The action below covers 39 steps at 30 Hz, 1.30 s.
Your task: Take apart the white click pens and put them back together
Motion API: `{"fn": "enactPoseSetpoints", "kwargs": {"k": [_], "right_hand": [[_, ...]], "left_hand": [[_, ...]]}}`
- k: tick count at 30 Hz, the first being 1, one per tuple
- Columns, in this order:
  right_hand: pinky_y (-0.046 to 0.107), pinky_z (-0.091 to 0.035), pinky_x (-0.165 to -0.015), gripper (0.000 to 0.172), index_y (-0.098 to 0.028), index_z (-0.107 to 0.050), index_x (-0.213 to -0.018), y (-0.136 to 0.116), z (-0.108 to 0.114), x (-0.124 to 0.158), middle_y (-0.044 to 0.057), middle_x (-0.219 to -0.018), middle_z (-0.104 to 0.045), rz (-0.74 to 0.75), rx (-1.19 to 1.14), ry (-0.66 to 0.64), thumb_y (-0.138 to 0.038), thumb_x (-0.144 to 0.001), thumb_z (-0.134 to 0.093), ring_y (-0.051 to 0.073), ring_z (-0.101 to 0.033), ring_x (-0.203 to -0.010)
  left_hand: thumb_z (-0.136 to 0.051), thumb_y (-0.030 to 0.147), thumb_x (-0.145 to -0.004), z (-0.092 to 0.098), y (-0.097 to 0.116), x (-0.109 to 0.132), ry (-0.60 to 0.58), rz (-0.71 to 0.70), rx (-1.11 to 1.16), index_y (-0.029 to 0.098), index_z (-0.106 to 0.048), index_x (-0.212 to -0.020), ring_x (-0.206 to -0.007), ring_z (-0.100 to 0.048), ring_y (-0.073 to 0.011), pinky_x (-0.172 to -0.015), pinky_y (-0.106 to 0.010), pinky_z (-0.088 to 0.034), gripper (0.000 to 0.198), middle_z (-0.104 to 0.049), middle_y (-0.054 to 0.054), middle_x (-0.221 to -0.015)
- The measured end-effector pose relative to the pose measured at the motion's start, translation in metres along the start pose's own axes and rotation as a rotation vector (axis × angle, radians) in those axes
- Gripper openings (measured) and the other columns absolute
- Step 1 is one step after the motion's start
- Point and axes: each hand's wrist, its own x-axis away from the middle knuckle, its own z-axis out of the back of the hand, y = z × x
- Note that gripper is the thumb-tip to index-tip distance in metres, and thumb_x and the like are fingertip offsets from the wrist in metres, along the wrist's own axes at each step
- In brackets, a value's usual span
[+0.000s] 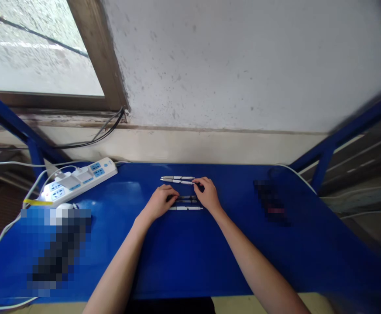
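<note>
The left hand (160,202) is lying open and partly over a dark-barrelled pen (187,198), apart from the right hand (208,194), whose fingertips (195,182) are reaching the tip of an upper white pen (177,181). A second upper white pen (172,178) is lying just beyond it, a lower white pen (185,208) is lying nearer the wrists, and all four are staying roughly parallel on the blue tabletop (128,261).

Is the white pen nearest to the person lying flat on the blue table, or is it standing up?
Lying flat. The white pen rests lengthwise on the blue table, with its whole length along the surface and no end raised.
</note>
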Motion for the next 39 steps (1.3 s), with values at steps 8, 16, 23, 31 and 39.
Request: {"fn": "enactPoseSetpoints", "kwargs": {"k": [8, 16, 23, 31, 39], "right_hand": [[0.038, -0.045, -0.078, 0.020, -0.024, -0.069, -0.090, 0.001, -0.001, 0.000, 0.007, -0.088, -0.064, -0.011, -0.012, 0.000, -0.017, -0.082, -0.052, 0.024, -0.056, -0.084], [0.038, -0.045, -0.078, 0.019, -0.023, -0.068, -0.089, 0.000, 0.000, 0.000, 0.007, -0.087, -0.065, -0.003, -0.002, -0.008, -0.017, -0.083, -0.051, 0.024, -0.055, -0.083], [0.038, -0.045, -0.076, 0.021, -0.023, -0.068, -0.092, 0.000, 0.000, 0.001, 0.007, -0.086, -0.066, 0.009, -0.013, -0.019, -0.015, -0.082, -0.051, 0.024, -0.055, -0.082], [0.038, -0.045, -0.080, 0.017, -0.021, -0.071, -0.092, 0.002, -0.001, 0.000, 0.006, -0.087, -0.066, -0.015, 0.011, -0.063, -0.017, -0.081, -0.058, 0.023, -0.056, -0.085], [0.039, -0.045, -0.084, 0.016, -0.022, -0.072, -0.091, 0.004, -0.003, 0.000, 0.007, -0.090, -0.065, -0.001, 0.020, -0.081, -0.017, -0.083, -0.059, 0.024, -0.056, -0.088]], "left_hand": [[-0.050, 0.021, -0.089, 0.002, 0.000, 0.000, 0.104, 0.020, -0.020, 0.021, -0.071, -0.094, -0.089, -0.060, -0.0217, -0.084, -0.035, -0.046, 0.022, -0.068, -0.007, -0.090], [-0.052, 0.022, -0.086, 0.004, -0.020, 0.003, 0.450, 0.239, -0.198, 0.019, -0.066, -0.110, -0.105, -0.056, -0.0287, -0.095, -0.043, -0.043, 0.028, -0.063, -0.012, -0.112], [-0.052, 0.021, -0.085, 0.000, -0.028, 0.004, 0.346, 0.216, -0.232, 0.019, -0.067, -0.108, -0.104, -0.057, -0.0292, -0.093, -0.043, -0.044, 0.027, -0.067, -0.011, -0.110], [-0.055, 0.018, -0.083, 0.002, -0.030, 0.004, 0.339, 0.251, -0.218, 0.019, -0.067, -0.104, -0.096, -0.058, -0.0255, -0.088, -0.038, -0.046, 0.024, -0.067, -0.008, -0.099], [-0.061, 0.025, -0.082, 0.003, -0.035, 0.003, 0.312, 0.255, -0.195, 0.020, -0.071, -0.092, -0.089, -0.059, -0.0240, -0.082, -0.036, -0.047, 0.015, -0.067, -0.007, -0.090]]}}
